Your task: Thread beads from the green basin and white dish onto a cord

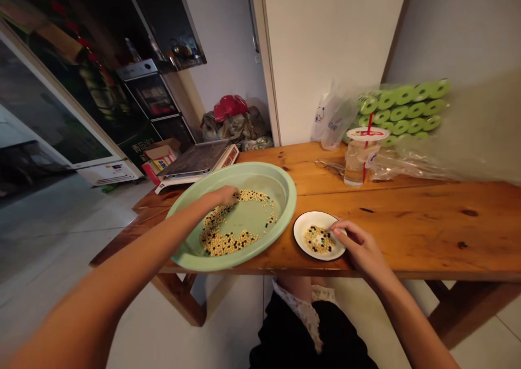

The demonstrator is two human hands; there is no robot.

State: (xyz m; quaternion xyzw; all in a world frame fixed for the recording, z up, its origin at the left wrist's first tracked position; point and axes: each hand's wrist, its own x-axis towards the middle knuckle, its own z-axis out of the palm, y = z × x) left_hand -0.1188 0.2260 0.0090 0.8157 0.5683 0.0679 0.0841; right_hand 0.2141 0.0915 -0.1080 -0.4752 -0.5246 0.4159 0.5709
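Note:
A wide pale green basin [287,195] stands on the table and holds yellow and black beans [228,243], spread in a ring round its bare bottom. My left hand [228,195] reaches into the basin, with its fingers curled down at the beans on the far side. What it holds, if anything, is hidden. To the right of the basin is a small white plate [300,229] with a dark rim. Yellow, black and a few green beans [317,240] lie in it. My right hand [356,242] is closed at the plate's right edge, thumb and fingers together on the rim.
On the wooden table [427,222] a clear cup [355,165] with a red straw stands behind the plate. Green rolls [415,111] in plastic wrap and a plastic bag [331,119] are at the back right. A flat scale-like device [195,160] sits behind the basin.

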